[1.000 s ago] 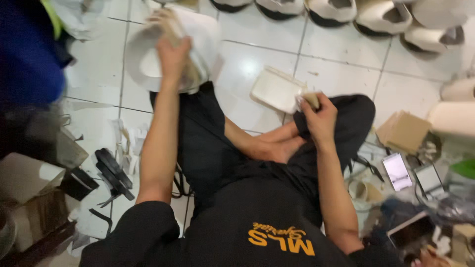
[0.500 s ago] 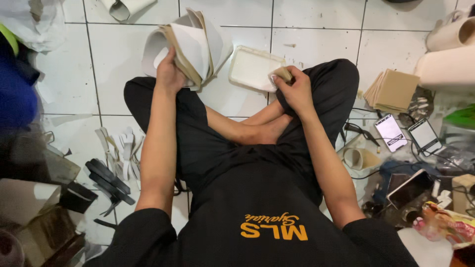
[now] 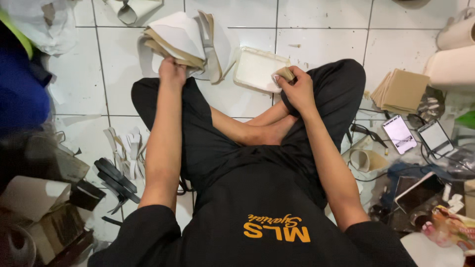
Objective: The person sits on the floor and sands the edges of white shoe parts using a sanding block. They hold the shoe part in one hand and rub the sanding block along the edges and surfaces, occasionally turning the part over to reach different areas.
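Observation:
I sit cross-legged on a white tiled floor [image 3: 321, 29]. My left hand [image 3: 171, 73] grips the near edge of a stack of white and tan cut sheets [image 3: 175, 37] that fans out above my left knee. My right hand [image 3: 294, 86] pinches a small tan pad [image 3: 285, 74] against the near corner of a shallow white rectangular tray [image 3: 257, 66] lying on the floor beside my right knee.
A pile of tan square pieces [image 3: 403, 91] lies at the right, with two phones [image 3: 400, 133] and tangled cables below it. White rolls [image 3: 452, 59] stand at the far right. Black strips [image 3: 116, 178] and white scraps [image 3: 126, 151] lie at my left, near boxes [image 3: 44, 217].
The view has tilted down and closer. My left hand has drawn the sheet stack nearer to my knee. My right hand stays at the tray's corner with the pad.

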